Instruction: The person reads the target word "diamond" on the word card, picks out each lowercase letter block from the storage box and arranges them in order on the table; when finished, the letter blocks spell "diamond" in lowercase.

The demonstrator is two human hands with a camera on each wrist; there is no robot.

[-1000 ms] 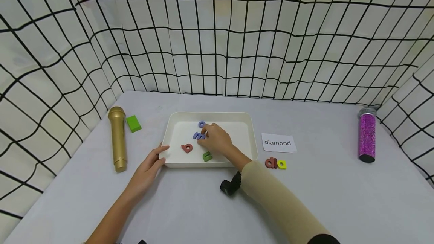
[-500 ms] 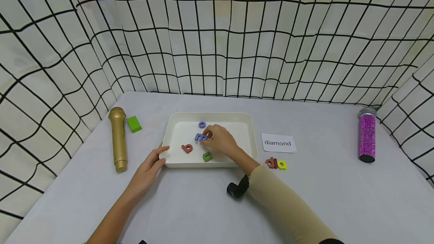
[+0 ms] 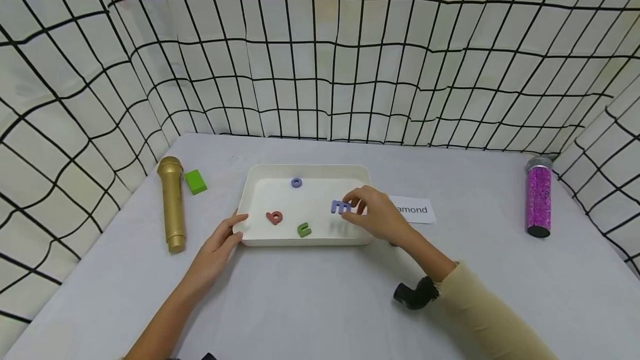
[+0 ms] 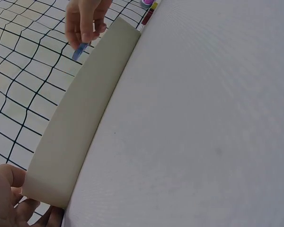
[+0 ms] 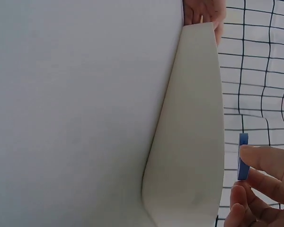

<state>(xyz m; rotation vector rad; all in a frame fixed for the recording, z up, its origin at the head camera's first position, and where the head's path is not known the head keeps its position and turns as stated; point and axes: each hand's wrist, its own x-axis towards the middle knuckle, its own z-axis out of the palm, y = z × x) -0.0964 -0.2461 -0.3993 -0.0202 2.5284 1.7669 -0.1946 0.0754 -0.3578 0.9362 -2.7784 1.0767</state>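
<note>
My right hand [image 3: 380, 216] pinches a blue letter m [image 3: 340, 206] between thumb and fingers, held up over the right part of a white tray [image 3: 325, 182]. In the right wrist view the letter m [image 5: 244, 158] shows edge-on, above the tray's rim. My left hand [image 3: 212, 254] grips the tray's near left corner, thumb and fingers around its wall in the left wrist view. In the tray lie a blue letter o [image 3: 296, 183], a red letter [image 3: 274, 217] and a green letter n [image 3: 304, 230].
A word card [image 3: 417, 211], partly hidden by my right hand, lies right of the tray. A gold microphone [image 3: 172, 204] and a green block [image 3: 195, 181] lie left. A pink glitter microphone [image 3: 539, 196] lies far right. Black netting [image 3: 320, 79] surrounds the white table.
My right hand has lifted the blue letter m from the tray's middle and moved right with it, now covering the red and yellow letters beside the tray. The left hand stays at the corner.
</note>
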